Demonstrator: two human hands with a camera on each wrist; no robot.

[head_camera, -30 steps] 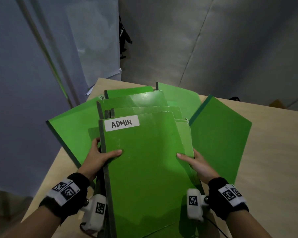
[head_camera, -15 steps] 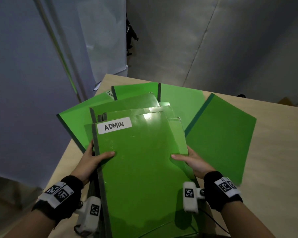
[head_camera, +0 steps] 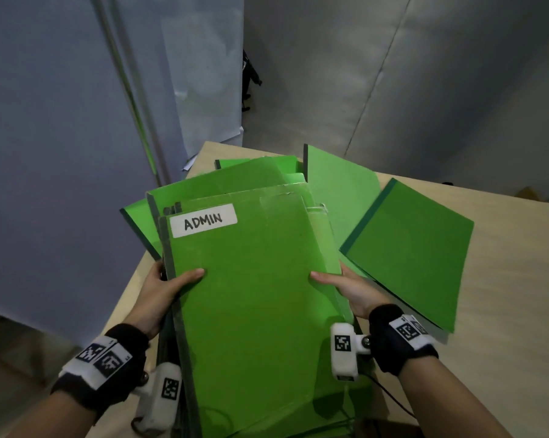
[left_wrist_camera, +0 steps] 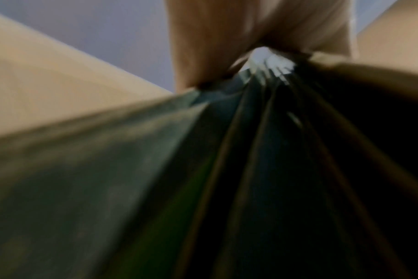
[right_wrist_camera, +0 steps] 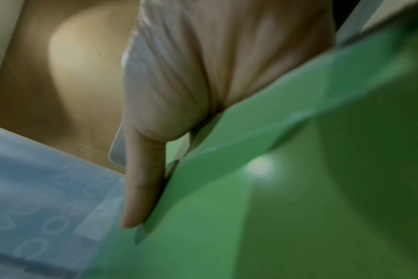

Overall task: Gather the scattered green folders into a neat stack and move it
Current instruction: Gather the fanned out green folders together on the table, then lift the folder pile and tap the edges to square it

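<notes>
A stack of green folders (head_camera: pixel 254 305) is held between both hands, tilted up toward me; the top one carries a white label reading ADMIN (head_camera: pixel 203 220). My left hand (head_camera: pixel 168 287) grips the stack's dark spine side, thumb on top, fingers hidden beneath. My right hand (head_camera: pixel 345 284) grips the opposite edge the same way. The left wrist view shows several dark folder spines (left_wrist_camera: pixel 251 151) fanning out from the palm. In the right wrist view the thumb (right_wrist_camera: pixel 141 188) lies along a green cover (right_wrist_camera: pixel 274 198). More green folders lie on the table: one at right (head_camera: pixel 412 248), one behind (head_camera: pixel 336 188), one at left (head_camera: pixel 137 216).
The light wooden table (head_camera: pixel 503 311) runs right and back; its left edge and far corner are close to the folders. Grey-blue curtain walls (head_camera: pixel 61 137) stand left and behind. A white sheet (head_camera: pixel 189 164) lies on the floor by the far corner.
The held stack has risen and tilted up toward me, lifting off the folders on the table. Both hands keep the same grip on its sides.
</notes>
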